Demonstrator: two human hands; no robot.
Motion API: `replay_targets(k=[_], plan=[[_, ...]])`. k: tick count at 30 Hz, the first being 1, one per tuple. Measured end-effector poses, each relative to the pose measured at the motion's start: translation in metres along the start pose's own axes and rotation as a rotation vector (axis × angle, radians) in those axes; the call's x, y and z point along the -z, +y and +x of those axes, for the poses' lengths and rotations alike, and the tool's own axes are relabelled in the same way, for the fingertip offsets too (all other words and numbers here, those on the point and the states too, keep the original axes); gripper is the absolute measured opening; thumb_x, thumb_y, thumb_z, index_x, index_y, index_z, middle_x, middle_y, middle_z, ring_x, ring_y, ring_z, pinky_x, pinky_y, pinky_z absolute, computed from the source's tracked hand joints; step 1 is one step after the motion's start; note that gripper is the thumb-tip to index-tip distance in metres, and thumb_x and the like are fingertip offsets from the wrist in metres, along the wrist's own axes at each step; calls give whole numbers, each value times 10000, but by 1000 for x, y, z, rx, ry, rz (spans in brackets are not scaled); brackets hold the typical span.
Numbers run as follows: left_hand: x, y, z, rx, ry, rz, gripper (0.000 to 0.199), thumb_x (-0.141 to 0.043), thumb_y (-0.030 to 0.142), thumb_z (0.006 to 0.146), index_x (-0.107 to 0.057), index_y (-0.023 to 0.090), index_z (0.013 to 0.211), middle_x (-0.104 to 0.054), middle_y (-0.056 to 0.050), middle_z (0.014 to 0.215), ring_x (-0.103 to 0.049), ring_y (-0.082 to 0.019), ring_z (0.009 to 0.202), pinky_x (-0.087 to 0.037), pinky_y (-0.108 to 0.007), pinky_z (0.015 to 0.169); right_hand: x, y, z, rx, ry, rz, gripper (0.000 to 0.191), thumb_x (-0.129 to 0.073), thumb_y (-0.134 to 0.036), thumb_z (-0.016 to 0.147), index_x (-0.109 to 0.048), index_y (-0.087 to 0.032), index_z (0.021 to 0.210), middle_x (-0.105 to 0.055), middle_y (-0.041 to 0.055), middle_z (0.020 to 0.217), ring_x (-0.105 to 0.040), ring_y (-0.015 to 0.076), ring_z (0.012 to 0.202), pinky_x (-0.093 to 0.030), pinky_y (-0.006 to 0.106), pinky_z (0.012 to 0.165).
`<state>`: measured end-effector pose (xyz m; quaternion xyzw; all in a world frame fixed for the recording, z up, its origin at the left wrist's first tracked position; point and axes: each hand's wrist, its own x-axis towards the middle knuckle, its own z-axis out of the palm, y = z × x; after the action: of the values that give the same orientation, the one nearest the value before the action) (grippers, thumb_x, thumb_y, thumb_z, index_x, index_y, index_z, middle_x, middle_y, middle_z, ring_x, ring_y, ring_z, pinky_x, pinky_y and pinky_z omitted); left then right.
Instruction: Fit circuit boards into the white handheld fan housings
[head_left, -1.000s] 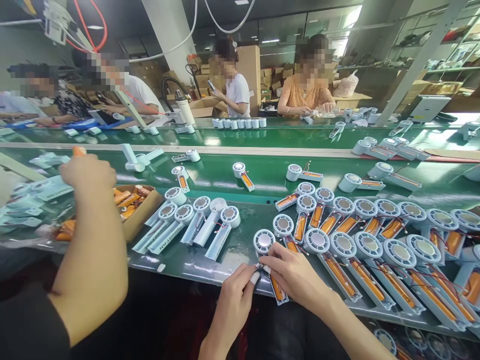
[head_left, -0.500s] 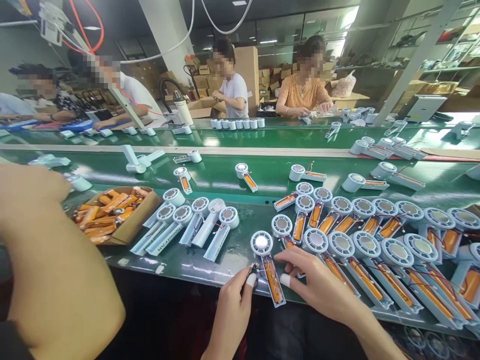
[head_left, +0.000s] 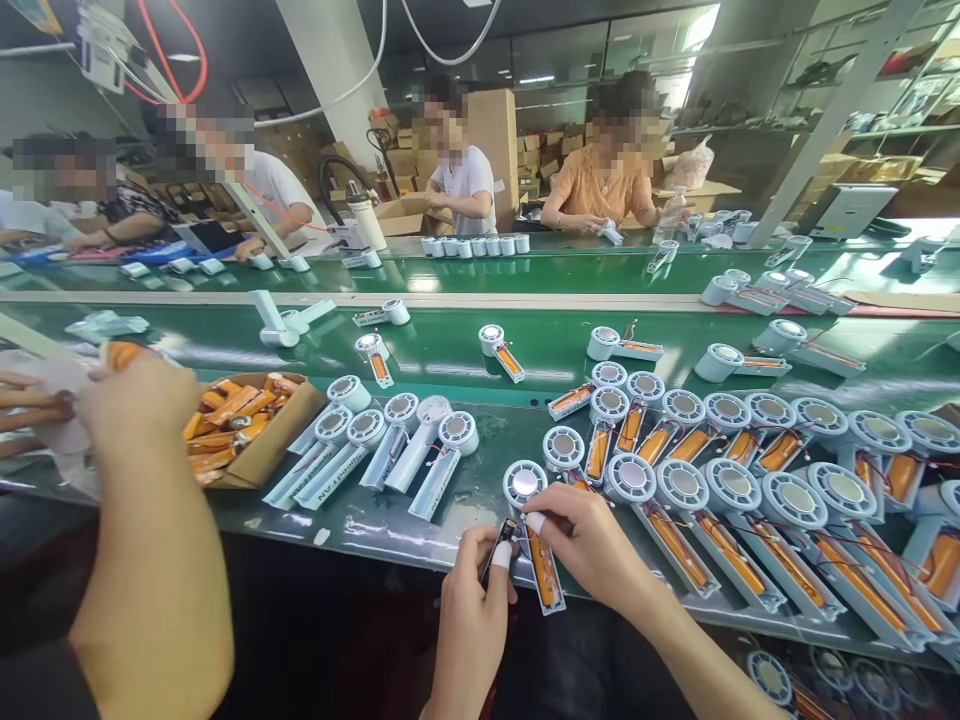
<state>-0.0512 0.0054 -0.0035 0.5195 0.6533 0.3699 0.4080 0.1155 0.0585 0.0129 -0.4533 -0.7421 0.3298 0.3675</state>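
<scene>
My left hand (head_left: 480, 590) pinches a small dark circuit board (head_left: 498, 553), its thumb tip wrapped in a white cover. Close by, my right hand (head_left: 589, 540) has thumb and fingertips pressed together over the upper handle of an opened handheld fan (head_left: 545, 575). What those fingertips grip is too small to make out. The fan lies face up at the table edge, its round pale-blue head (head_left: 525, 485) pointing away from me. An orange-wrapped battery sits in its handle. To the right are several opened fans (head_left: 742, 488) with orange batteries and thin wires.
On the left, a cardboard box (head_left: 259, 450) holds orange batteries beside several fans with closed handles (head_left: 330, 475). A co-worker's arm (head_left: 161, 530) reaches in there, an orange battery in the hand. Beyond runs a green conveyor (head_left: 442, 350) carrying fans; other people sit across it.
My right hand has moved left and closed its fingertips near the circuit board. The co-worker's arm has shifted, bringing its hand into view. Fans on the conveyor have moved slightly right.
</scene>
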Motion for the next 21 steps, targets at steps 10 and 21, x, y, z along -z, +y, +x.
replay_targets(k=[10, 21], plan=[[-7, 4, -4, -45, 12, -36, 243, -415, 406, 953, -550, 222, 1035, -607, 19, 705, -501, -123, 464, -424, -244, 489, -16, 10, -11, 171, -22, -219, 283, -440, -71, 958, -656, -214, 1070, -628, 64, 990, -623, 188, 820, -500, 285, 697], [3, 14, 7, 168, -170, -182, 498, -477, 649, 890, -605, 178, 986, -376, 104, 459, -305, -99, 409, -263, -221, 422, -19, 11, -14, 154, -44, 23, 226, -485, -143, 1004, -685, -234, 1056, -635, 58, 1011, -633, 181, 886, -522, 297, 776]])
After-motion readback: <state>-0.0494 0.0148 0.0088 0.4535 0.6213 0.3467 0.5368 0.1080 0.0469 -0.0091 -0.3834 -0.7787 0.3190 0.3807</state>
